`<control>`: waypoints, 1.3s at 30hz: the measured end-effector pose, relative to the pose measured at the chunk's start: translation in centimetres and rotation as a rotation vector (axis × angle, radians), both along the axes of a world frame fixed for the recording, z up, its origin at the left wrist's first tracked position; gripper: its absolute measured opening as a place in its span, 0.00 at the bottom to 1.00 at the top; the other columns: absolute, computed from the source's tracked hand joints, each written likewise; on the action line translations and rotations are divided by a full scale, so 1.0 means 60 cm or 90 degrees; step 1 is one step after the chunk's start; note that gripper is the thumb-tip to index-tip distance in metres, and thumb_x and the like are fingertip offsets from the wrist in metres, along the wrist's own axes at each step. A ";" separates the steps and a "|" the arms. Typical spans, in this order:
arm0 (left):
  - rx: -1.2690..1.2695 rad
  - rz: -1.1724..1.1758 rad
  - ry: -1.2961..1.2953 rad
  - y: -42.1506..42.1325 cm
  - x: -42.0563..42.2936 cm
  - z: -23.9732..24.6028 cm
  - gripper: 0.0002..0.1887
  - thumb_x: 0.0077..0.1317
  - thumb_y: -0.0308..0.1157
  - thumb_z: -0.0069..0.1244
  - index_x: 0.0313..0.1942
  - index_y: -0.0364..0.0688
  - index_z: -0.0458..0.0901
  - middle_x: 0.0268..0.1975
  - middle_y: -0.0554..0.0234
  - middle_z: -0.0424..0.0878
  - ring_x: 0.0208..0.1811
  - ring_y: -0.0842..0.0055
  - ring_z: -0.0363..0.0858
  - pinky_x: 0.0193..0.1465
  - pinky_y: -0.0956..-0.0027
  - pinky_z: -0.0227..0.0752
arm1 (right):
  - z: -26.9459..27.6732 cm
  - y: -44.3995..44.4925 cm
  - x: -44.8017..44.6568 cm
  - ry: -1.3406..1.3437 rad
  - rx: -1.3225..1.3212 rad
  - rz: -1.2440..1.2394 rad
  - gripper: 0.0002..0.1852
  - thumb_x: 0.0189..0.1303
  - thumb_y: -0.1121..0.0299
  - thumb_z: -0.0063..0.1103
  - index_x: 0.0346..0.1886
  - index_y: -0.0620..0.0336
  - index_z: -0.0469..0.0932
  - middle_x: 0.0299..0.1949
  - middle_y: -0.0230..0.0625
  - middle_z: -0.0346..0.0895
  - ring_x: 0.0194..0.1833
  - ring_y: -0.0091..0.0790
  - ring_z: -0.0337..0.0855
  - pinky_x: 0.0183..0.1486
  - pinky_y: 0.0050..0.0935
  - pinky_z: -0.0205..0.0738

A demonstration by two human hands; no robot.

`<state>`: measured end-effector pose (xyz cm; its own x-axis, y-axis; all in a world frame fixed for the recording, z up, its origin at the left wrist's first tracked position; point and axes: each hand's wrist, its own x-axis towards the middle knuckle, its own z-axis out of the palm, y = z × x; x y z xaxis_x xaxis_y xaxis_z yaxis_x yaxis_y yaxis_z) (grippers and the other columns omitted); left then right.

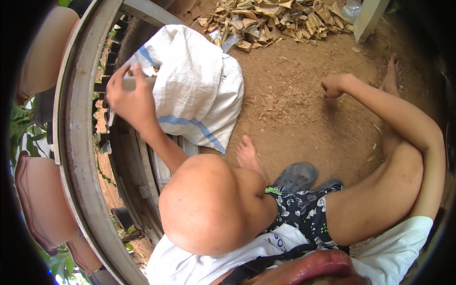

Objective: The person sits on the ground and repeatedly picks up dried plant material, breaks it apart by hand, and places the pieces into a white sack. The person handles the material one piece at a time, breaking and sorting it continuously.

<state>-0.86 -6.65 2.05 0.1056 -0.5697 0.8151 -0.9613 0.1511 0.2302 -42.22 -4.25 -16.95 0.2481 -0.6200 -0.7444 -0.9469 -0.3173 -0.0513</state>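
Note:
A white woven sack (192, 78) with blue stripes stands on the ground at front left, leaning by a metal frame. Its mouth is on the left side, where a little brown dry material shows inside. My left hand (130, 94) is at that mouth, thumb and fingers apart, with nothing seen between them. My right hand (335, 85) hangs over the bare soil on the right, fingers curled in. Nothing shows in it, though the palm side is hidden. Beyond the sack lies a heap of dry brown leaves (270, 21).
A curved metal rail (83, 117) runs along the left, with brown plant pots (46, 203) beyond it. A pale post (370, 19) stands at the far right beside a clear plastic bottle (351, 12). Grey clogs (297, 175) lie by my bare foot (249, 155). Chips litter the soil (281, 107).

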 end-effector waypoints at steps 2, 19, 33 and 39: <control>0.078 0.001 0.052 -0.006 -0.009 0.013 0.11 0.56 0.35 0.58 0.38 0.41 0.86 0.43 0.56 0.83 0.46 0.63 0.78 0.51 0.62 0.69 | 0.010 -0.003 0.018 -0.019 -0.008 0.003 0.21 0.59 0.52 0.53 0.38 0.62 0.82 0.38 0.46 0.82 0.44 0.47 0.81 0.46 0.43 0.74; 0.376 0.004 0.006 -0.008 -0.007 -0.007 0.25 0.59 0.50 0.56 0.42 0.34 0.84 0.38 0.43 0.85 0.44 0.62 0.84 0.52 0.65 0.71 | 0.010 0.004 0.037 -0.030 0.042 0.010 0.21 0.58 0.53 0.55 0.41 0.62 0.82 0.42 0.47 0.82 0.46 0.46 0.81 0.47 0.42 0.74; 0.157 0.221 0.116 0.163 0.086 0.022 0.12 0.62 0.32 0.52 0.39 0.32 0.83 0.30 0.46 0.84 0.31 0.71 0.82 0.36 0.64 0.72 | 0.020 0.000 0.033 0.027 0.069 0.012 0.25 0.58 0.51 0.54 0.48 0.63 0.80 0.48 0.45 0.80 0.50 0.44 0.80 0.51 0.40 0.74; 0.280 0.267 -0.081 0.152 0.144 -0.008 0.16 0.60 0.38 0.52 0.40 0.34 0.83 0.33 0.39 0.83 0.34 0.49 0.81 0.39 0.56 0.72 | 0.026 -0.002 0.038 0.052 0.066 0.000 0.25 0.59 0.51 0.53 0.49 0.63 0.79 0.47 0.44 0.80 0.48 0.43 0.81 0.49 0.40 0.75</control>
